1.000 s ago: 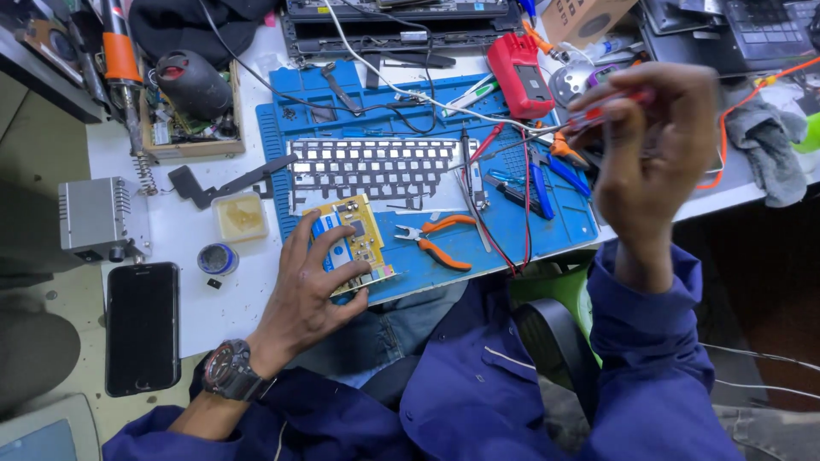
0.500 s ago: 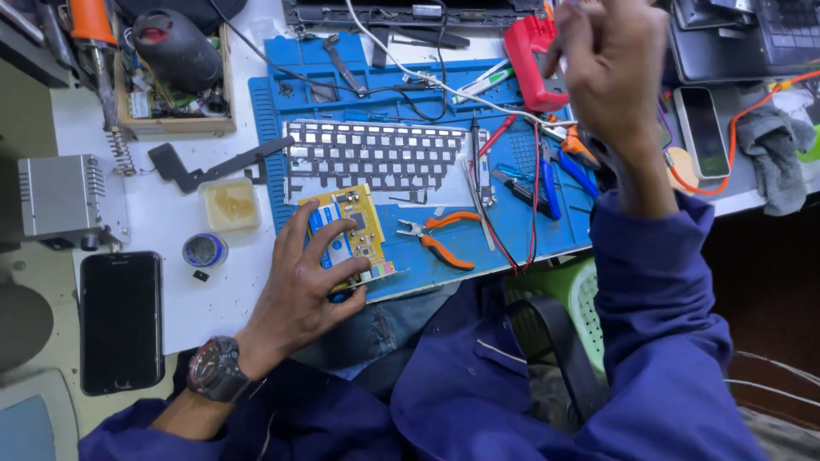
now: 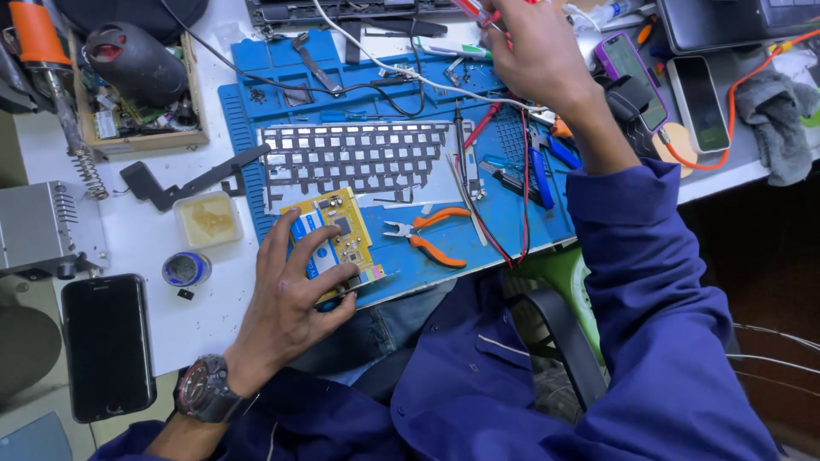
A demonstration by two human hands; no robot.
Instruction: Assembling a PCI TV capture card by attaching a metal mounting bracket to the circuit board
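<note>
Yellow circuit board [image 3: 337, 239] lay at the near-left corner of the blue work mat [image 3: 512, 230], on the white table [image 3: 137, 248]. Left hand [image 3: 290, 299] pressed it flat, fingers [image 3: 275, 248] spread across the board. Orange-handled pliers [image 3: 431, 235] lay just beside it; metal keyboard frame [image 3: 359, 158] beyond. Right hand [image 3: 538, 55] was raised at the far edge, fingers closed around a red-handled tool [image 3: 478, 13].
</note>
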